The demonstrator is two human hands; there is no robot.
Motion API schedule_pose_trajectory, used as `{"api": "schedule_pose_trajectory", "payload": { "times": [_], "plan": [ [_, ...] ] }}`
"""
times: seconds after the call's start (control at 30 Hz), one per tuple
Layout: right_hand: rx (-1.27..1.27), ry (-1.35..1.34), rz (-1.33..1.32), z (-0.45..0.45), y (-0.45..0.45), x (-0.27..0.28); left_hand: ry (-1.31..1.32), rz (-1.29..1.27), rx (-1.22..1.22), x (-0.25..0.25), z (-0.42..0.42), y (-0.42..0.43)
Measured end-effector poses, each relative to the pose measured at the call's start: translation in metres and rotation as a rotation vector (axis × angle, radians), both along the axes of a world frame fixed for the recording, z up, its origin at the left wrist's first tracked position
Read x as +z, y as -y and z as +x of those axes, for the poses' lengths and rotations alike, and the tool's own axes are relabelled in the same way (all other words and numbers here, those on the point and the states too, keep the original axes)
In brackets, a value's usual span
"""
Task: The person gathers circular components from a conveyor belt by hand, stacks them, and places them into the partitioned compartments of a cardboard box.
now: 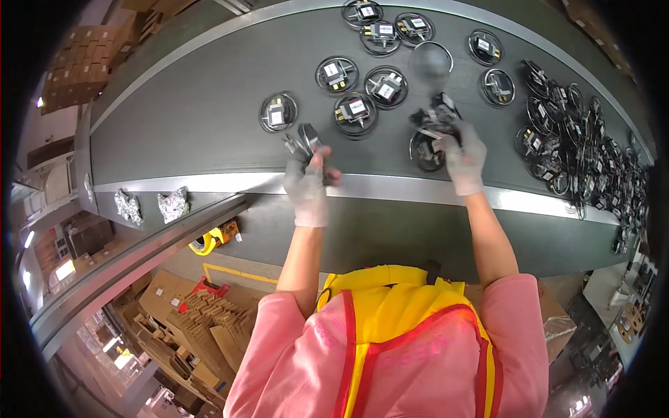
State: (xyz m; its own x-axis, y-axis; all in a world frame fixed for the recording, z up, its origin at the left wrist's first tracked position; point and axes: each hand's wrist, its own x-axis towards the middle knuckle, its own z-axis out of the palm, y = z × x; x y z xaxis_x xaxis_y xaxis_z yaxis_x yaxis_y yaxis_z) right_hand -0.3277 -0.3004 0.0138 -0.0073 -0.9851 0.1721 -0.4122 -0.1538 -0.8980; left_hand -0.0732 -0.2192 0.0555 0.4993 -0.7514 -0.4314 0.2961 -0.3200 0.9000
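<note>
My left hand (306, 182), in a pale glove with bare fingertips, is closed on a dark cable piece (309, 138) over the belt's near edge. My right hand (463, 155), gloved too, is closed on a black coiled cable (439, 117), blurred by motion. Just below and left of that cable, another coiled cable (426, 150) lies on the dark belt (202, 104). Several coiled cables with small labelled boxes lie farther away, among them one (277, 113) beyond my left hand and one (355, 113) between my hands.
A large heap of black cables (585, 153) covers the belt's right end. Crumpled plastic bags (173, 205) sit at the left on the near edge. A metal rail (390, 184) runs along the near side. A yellow tape roll (204, 244) lies below, near stacked cardboard (209, 320).
</note>
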Motion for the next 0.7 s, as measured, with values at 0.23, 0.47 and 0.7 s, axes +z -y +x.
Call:
{"api": "schedule_pose_trajectory", "payload": {
  "times": [0.23,0.47,0.7],
  "plan": [
    [-0.077,-0.094,0.13,-0.019,-0.04,0.014,1.417,-0.225,-0.461,-0.062,-0.029,0.036],
    [0.461,-0.925,-0.272,-0.001,-0.069,-0.013,1.486,0.027,-0.65,-0.058,-0.032,0.036],
    [0.114,-0.94,-0.155,-0.026,-0.026,-0.007,0.268,0.233,-0.256,-0.004,0.048,0.025]
  ]
}}
